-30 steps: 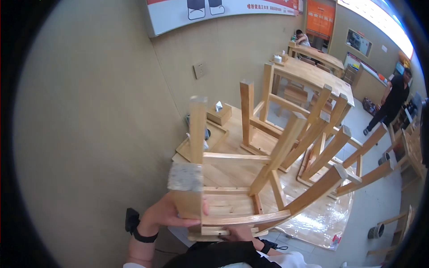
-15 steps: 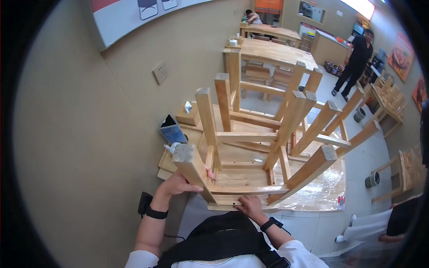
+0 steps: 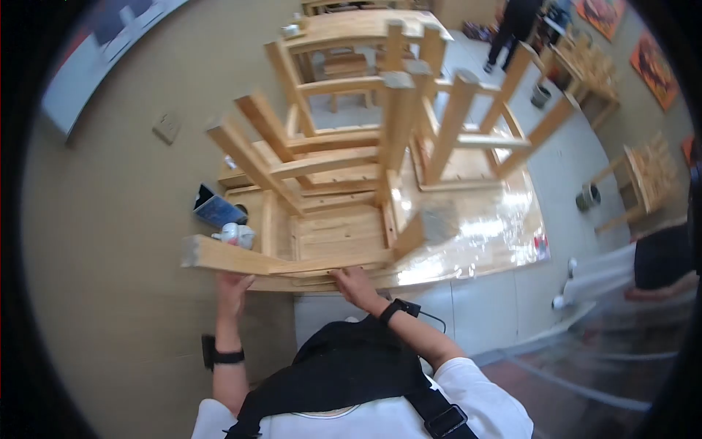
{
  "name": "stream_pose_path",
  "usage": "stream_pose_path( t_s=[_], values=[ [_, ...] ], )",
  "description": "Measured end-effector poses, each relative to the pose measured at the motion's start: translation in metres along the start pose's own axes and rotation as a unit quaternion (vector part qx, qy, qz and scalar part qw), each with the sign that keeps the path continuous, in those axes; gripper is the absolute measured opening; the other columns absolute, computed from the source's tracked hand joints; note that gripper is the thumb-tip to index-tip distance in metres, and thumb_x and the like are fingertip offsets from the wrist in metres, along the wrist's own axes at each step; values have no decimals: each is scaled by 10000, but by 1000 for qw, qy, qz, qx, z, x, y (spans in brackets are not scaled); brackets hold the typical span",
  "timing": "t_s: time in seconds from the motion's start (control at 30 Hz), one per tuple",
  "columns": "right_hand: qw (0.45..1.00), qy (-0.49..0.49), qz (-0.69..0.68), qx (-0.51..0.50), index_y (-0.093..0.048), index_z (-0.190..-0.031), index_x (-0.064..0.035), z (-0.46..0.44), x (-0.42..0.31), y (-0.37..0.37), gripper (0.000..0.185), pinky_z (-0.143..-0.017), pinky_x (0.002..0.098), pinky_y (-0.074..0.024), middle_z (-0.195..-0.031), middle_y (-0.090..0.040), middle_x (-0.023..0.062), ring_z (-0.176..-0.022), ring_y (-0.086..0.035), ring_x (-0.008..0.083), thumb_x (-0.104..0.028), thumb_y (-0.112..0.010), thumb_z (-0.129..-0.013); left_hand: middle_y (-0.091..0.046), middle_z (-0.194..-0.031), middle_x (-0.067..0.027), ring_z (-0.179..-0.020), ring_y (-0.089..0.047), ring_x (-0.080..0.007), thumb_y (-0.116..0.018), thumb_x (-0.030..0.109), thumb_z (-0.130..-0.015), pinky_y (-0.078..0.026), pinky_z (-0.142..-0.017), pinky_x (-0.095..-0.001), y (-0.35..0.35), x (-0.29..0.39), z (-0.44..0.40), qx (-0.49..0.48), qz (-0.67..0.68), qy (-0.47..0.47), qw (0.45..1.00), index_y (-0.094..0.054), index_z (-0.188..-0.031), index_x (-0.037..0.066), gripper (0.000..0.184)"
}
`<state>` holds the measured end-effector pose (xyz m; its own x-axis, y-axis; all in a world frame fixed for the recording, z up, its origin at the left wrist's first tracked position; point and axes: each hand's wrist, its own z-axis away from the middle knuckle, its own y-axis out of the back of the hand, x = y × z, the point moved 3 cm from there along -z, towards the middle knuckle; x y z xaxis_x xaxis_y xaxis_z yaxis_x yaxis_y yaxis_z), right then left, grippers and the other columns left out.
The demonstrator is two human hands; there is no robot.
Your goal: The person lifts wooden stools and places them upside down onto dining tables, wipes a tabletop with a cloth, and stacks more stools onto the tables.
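An upturned wooden stool (image 3: 340,238) lies seat-down near the close end of the table, its legs sticking up and outward. My left hand (image 3: 232,291) is closed at its near left leg, with the thumb showing below the wood and the other fingers partly hidden. My right hand (image 3: 357,287) grips the near edge of the seat, fingertips over the rim. Further upturned stools (image 3: 462,174) rest behind it and to its right, their legs overlapping in view.
The table (image 3: 479,241) has a clear shiny cover. Against the left wall stand a blue sign holder (image 3: 218,208) and a white container (image 3: 238,234). A person in white trousers (image 3: 599,274) is at right; another in dark clothes (image 3: 512,29) stands far back. Another table (image 3: 358,29) lies ahead.
My view has shifted and tilts further down. The near left leg now leans out to the left, and my left hand has gone from around that leg to beneath it. My right hand stays on the seat edge.
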<state>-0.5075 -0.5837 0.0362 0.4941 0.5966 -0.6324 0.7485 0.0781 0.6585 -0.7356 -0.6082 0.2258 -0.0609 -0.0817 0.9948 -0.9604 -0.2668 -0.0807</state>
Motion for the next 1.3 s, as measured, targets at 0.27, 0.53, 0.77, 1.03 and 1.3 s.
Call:
stream_pose_path(
  t_s=[0.27, 0.53, 0.77, 1.03, 1.3],
  values=[
    [900, -387, -194, -53, -593, -859, -44, 259, 95, 9, 192, -728, 373, -459, -802, -598, 145, -800, -575, 304, -40, -504, -689, -557, -909, -96, -879, -552, -210, -543, 81, -817, -441, -758, -307, -149, -132, 123, -443, -280, 129, 842, -519, -942, 28, 138],
    [670, -676, -252, 177, -555, -934, 21, 360, 291, -70, 283, -683, 343, -467, -787, -607, 98, -715, -579, 224, -186, -588, -745, -482, -1176, -120, -1099, -449, -289, -519, 83, -786, -360, -901, -367, -367, -241, 74, -448, -434, -199, 756, -493, -1128, 57, 344],
    [566, -647, -375, 348, -531, -959, 33, 345, 366, -105, 325, -715, 348, -457, -826, -600, 122, -759, -575, 240, -188, -595, -729, -316, -1361, -105, -1263, -287, -242, -460, 166, -784, -227, -1000, -393, -382, -273, 69, -418, -622, -174, 639, -352, -1301, 95, 533],
    [563, -595, -397, 414, -503, -987, 46, 328, 346, -53, 376, -753, 355, -445, -871, -593, 148, -809, -570, 259, -190, -602, -711, -321, -1353, -118, -1253, -298, -261, -465, 145, -761, -225, -999, -404, -381, -276, 70, -429, -595, -184, 654, -354, -1294, 79, 548],
    [617, -606, -325, 382, -458, -1047, 53, 349, 234, 103, 425, -811, 344, -427, -1022, -553, 151, -918, -535, 223, -209, -604, -745, -280, -1367, -132, -1275, -238, -277, -451, 120, -760, -185, -1017, -424, -379, -273, 75, -430, -613, -209, 629, -314, -1302, 43, 564]
  ],
)
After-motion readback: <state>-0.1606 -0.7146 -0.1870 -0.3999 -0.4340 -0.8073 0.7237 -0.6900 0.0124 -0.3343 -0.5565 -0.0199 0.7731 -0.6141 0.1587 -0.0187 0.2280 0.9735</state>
